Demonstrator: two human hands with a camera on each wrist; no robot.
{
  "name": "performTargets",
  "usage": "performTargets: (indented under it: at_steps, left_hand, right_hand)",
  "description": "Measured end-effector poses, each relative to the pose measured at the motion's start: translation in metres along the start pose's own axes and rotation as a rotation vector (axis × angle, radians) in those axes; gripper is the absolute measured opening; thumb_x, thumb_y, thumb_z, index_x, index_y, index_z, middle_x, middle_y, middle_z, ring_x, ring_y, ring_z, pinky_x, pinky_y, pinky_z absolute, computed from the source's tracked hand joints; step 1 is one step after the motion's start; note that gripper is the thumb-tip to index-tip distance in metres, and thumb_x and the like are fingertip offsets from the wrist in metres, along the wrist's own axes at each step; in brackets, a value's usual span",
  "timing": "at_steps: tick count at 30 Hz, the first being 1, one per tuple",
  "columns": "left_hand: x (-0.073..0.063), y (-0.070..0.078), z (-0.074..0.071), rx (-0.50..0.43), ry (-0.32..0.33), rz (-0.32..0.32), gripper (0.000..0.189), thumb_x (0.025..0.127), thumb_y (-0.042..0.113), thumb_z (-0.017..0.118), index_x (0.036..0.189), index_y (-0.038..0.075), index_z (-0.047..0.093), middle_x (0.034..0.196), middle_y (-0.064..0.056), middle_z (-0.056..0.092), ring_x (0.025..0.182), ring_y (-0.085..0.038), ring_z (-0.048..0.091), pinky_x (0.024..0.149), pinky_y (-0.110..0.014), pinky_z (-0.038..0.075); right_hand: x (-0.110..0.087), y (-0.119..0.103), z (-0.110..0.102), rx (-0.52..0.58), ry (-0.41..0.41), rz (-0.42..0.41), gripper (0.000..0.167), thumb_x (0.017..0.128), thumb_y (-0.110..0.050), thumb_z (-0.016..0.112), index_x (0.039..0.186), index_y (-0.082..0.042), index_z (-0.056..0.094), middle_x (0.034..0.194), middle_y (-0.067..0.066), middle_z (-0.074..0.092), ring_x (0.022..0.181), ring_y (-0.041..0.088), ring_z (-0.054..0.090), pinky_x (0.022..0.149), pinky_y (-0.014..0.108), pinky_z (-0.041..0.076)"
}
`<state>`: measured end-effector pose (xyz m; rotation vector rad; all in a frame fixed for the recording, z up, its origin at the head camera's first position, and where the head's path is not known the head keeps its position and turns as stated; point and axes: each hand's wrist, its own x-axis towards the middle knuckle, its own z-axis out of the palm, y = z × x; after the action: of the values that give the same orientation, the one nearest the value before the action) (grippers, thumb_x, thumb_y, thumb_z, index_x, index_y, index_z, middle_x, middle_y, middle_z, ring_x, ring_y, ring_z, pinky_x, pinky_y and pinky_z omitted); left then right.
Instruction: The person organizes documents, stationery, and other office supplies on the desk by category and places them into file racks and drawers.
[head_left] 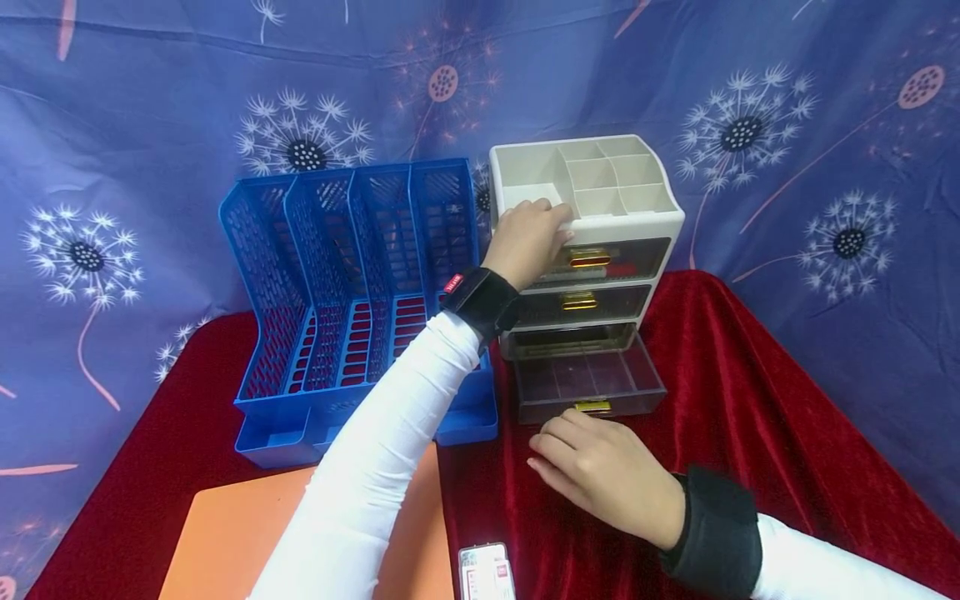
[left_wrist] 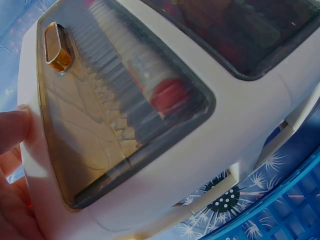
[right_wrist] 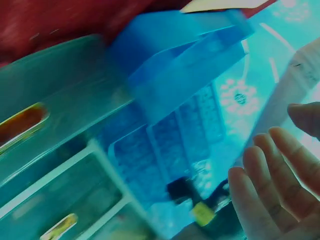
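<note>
A white desktop drawer organizer (head_left: 660, 221) stands on red cloth, with open compartments on top and three smoky drawers. My left hand (head_left: 527, 237) grips its top front rim at the left; in the left wrist view the thumb (left_wrist: 15, 127) lies on the front face. A red-ended item (left_wrist: 170, 95) shows through the top drawer. The bottom drawer (head_left: 588, 379) is pulled out, with divided compartments. My right hand (head_left: 600, 471) hovers just in front of that drawer's gold handle (head_left: 593, 407), holding nothing; its fingers (right_wrist: 272, 165) are loosely extended in the right wrist view.
To the left stands a blue file rack (head_left: 356, 275) with upright dividers and small front trays. An orange board or folder (head_left: 240, 525) lies in front of it. A small clear case (head_left: 486, 573) sits at the near edge. A patterned blue curtain (head_left: 570, 75) hangs behind.
</note>
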<state>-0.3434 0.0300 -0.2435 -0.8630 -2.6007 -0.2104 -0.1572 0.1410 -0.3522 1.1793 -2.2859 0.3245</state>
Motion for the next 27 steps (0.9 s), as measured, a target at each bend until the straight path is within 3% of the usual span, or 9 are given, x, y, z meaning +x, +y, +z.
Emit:
performTargets:
  at_steps: [11, 16, 19, 23, 27]
  left_hand:
    - [0.000, 0.000, -0.002, -0.016, -0.003, -0.008, 0.027, 0.096, 0.033, 0.053, 0.117, 0.018, 0.062, 0.104, -0.003, 0.066, 0.094, -0.021, 0.060, 0.082, -0.033, 0.045]
    - [0.000, 0.000, -0.002, -0.010, -0.003, -0.004, 0.027, 0.096, 0.032, 0.053, 0.117, 0.018, 0.062, 0.104, -0.003, 0.066, 0.094, -0.021, 0.060, 0.082, -0.033, 0.045]
    - [0.001, 0.000, -0.002, -0.007, -0.003, -0.004, 0.027, 0.096, 0.033, 0.053, 0.117, 0.018, 0.062, 0.104, -0.002, 0.066, 0.094, -0.020, 0.060, 0.082, -0.033, 0.045]
    - [0.001, 0.000, -0.002, -0.016, 0.008, -0.007, 0.026, 0.095, 0.032, 0.054, 0.116, 0.018, 0.062, 0.103, -0.002, 0.066, 0.093, -0.020, 0.060, 0.081, -0.033, 0.045]
    - [0.001, 0.000, -0.001, -0.029, 0.008, -0.011, 0.026, 0.096, 0.032, 0.054, 0.116, 0.018, 0.063, 0.102, -0.003, 0.066, 0.093, -0.020, 0.060, 0.081, -0.033, 0.045]
  right_hand:
    - [0.009, -0.036, 0.005, 0.160, -0.172, -0.170, 0.015, 0.087, -0.033, 0.066, 0.097, -0.021, 0.070, 0.089, -0.010, 0.066, 0.082, 0.003, 0.056, 0.080, 0.018, 0.047]
    - [0.007, -0.047, 0.016, 0.217, -0.224, -0.281, 0.017, 0.089, -0.033, 0.062, 0.099, -0.021, 0.069, 0.092, -0.011, 0.066, 0.084, 0.001, 0.056, 0.084, 0.014, 0.043]
    - [0.007, -0.052, 0.023, 0.268, -0.292, -0.333, 0.024, 0.086, -0.033, 0.067, 0.105, -0.020, 0.067, 0.099, -0.010, 0.066, 0.088, 0.000, 0.057, 0.086, 0.010, 0.041]
    - [0.004, -0.058, 0.032, 0.323, -0.416, -0.307, 0.044, 0.081, -0.036, 0.072, 0.119, -0.016, 0.061, 0.117, -0.006, 0.062, 0.102, 0.001, 0.056, 0.087, 0.007, 0.039]
    - [-0.002, -0.062, 0.039, 0.298, -0.541, -0.191, 0.062, 0.080, -0.044, 0.070, 0.132, -0.017, 0.051, 0.132, -0.004, 0.052, 0.115, 0.005, 0.051, 0.085, 0.009, 0.042]
